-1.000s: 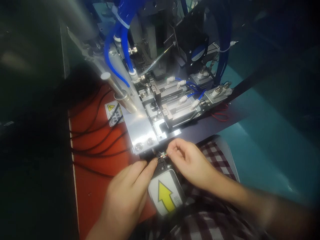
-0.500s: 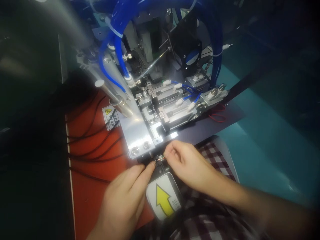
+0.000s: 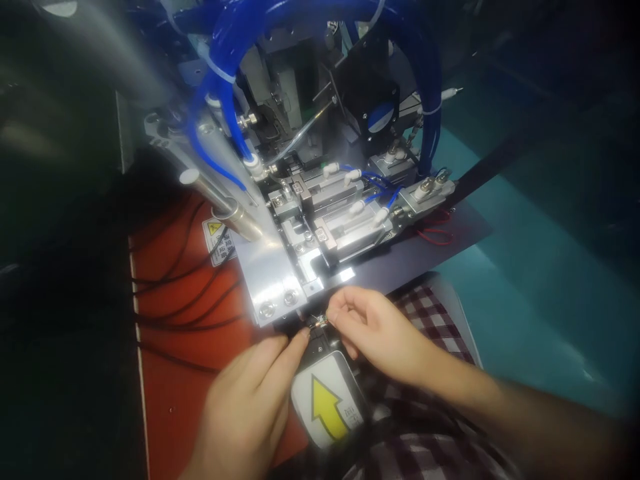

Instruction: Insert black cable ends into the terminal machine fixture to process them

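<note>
My left hand [image 3: 250, 400] comes in from the lower left, its fingers closed and its fingertips pinching the dark end of a thin cable [image 3: 313, 325]. From the right, my right hand [image 3: 373, 330] pinches the fine coloured wires [image 3: 321, 321] at that end between thumb and index finger. Both sets of fingertips are close together, just in front of the metal plate [image 3: 277, 283] of a machine. Below the wires lies a small black block [image 3: 320, 347]. How the wires sit in my fingers is too small to tell.
Beyond my hands stands a machine with metal cylinders [image 3: 353, 237] and thick blue hoses [image 3: 225, 67]. Black cables [image 3: 185, 323] cross the orange-red surface [image 3: 165, 400] at left. A white pad with a yellow arrow [image 3: 327, 407] lies between my forearms. A metal post [image 3: 215, 200] rises at left.
My right hand has turned slightly, with its lower fingers now more spread, while still pinching the wires. The left hand stays almost in place. The view has shifted a little.
</note>
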The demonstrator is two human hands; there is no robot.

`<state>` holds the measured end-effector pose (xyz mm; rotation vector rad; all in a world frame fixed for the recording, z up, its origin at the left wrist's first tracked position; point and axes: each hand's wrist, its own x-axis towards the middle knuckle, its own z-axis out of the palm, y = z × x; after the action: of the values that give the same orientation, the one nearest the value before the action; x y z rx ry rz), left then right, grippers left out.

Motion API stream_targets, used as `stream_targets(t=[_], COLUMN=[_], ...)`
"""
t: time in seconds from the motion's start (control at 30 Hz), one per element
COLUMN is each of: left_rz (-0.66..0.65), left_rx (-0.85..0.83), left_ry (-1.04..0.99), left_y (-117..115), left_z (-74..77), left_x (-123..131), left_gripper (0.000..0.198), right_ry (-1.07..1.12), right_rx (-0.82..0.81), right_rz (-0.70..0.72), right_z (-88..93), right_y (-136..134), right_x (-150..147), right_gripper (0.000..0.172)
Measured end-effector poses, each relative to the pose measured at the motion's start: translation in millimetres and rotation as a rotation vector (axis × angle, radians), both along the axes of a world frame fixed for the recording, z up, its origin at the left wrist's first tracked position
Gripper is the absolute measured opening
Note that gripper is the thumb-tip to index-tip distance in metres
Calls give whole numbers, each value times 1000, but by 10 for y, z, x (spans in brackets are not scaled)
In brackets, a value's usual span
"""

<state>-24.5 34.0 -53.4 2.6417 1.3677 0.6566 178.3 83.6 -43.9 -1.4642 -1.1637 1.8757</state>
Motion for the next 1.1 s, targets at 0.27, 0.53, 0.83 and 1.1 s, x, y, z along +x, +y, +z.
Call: stream_targets(t=[0.27, 0.53, 0.83, 1.1], left_rz=[3, 1, 13, 20], left_rx=[-17, -15, -26, -52], left_ry=[11, 5, 13, 4], left_y=[-15, -10, -21, -16], left_z=[14, -1, -33, -11], left_x=[4, 3, -10, 2], left_gripper=[36, 37, 37, 37], right_ry=[-39, -274, -340, -236], right_rx=[38, 264, 383, 329], right_rz=[13, 78, 75, 48], right_z=[-60, -25, -9, -53], right_y=[-24, -33, -43, -59], right_x=[13, -8, -9, -1], right_gripper=[13, 16, 16, 16])
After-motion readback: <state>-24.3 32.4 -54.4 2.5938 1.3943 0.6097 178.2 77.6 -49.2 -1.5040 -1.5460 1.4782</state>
